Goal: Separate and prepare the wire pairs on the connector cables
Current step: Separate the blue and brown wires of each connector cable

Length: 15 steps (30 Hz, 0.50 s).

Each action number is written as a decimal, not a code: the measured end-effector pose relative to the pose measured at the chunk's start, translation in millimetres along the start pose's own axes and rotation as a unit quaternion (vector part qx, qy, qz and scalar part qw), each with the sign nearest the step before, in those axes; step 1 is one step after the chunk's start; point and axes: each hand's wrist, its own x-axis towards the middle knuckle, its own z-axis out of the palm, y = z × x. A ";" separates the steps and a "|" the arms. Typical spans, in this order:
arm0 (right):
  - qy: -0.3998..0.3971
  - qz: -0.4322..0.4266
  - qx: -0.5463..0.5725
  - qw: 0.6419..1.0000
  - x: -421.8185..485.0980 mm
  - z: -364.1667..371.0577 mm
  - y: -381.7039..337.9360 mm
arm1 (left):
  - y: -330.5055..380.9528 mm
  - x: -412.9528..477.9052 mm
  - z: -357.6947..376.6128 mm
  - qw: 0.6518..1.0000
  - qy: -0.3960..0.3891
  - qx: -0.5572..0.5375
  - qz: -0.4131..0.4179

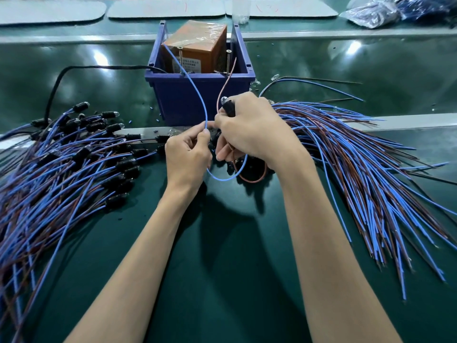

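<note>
Separation step: left hand [186, 154] pinches blue wire [197, 95], right hand [249, 129] grips black connector [228, 107]; next, likely spread brown wire [226, 80] apart

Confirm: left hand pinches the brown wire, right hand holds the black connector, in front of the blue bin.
Wrong wire: in the head view the left hand pinches the blue wire, not brown. The right hand holds the black connector in front of the blue bin.
</note>
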 end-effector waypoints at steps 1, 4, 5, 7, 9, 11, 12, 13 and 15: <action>-0.010 -0.001 0.004 1.000 -0.9 0.4 -1.0 | -0.5 -0.4 -0.5 1.000 -0.006 0.009 0.013; -0.024 -0.014 -0.011 1.000 -1.6 1.5 -3.3 | -3.2 -0.6 -1.2 0.999 -0.029 0.017 0.024; -0.026 -0.022 -0.021 0.999 -2.3 1.5 -4.8 | -4.3 -0.4 -1.2 0.999 -0.038 0.014 0.021; -0.038 -0.037 -0.032 0.998 -4.2 1.2 -7.2 | -7.2 0.0 -1.1 0.999 -0.047 0.013 0.011; -0.050 -0.048 -0.036 0.997 -6.4 1.0 -9.9 | -8.4 -0.9 -1.6 0.998 -0.059 0.004 0.003; -0.060 -0.055 -0.030 0.996 -8.5 0.7 -12.5 | -6.7 -3.1 -1.7 0.998 -0.067 -0.001 0.004; -0.064 -0.056 -0.027 0.996 -9.3 0.7 -13.3 | -4.2 -4.3 -1.7 0.998 -0.065 -0.001 0.007; -0.066 -0.058 -0.024 0.996 -9.9 0.5 -14.3 | -1.3 -5.5 -1.9 0.998 -0.063 0.000 0.006; -0.065 -0.061 -0.022 0.996 -10.9 0.1 -16.0 | 1.6 -6.9 -1.9 0.998 -0.068 0.005 0.005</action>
